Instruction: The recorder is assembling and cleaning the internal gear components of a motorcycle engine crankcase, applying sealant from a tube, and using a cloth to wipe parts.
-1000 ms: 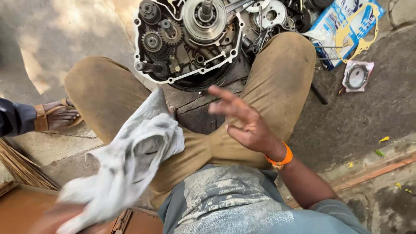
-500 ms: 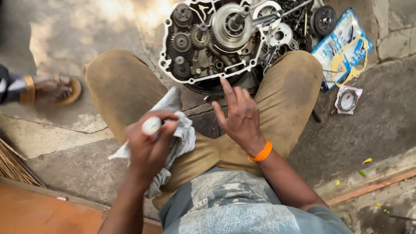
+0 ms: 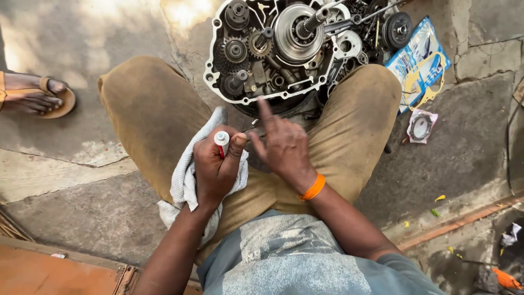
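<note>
The left hand (image 3: pixel 215 169) is closed around a small white-capped tube (image 3: pixel 221 141) with a red body, cap up, and also presses a pale rag (image 3: pixel 183 183) against the left thigh. At about three o'clock from it, just beside, the right hand (image 3: pixel 284 145) is spread wide and holds nothing — its forefinger points toward twelve o'clock at the rim of the open engine case (image 3: pixel 273 49), which sits between the knees with gears exposed. An orange band (image 3: pixel 314 187) circles the right wrist. At nine o'clock, well apart, another person's sandalled foot (image 3: pixel 35 95) rests on the ground.
</note>
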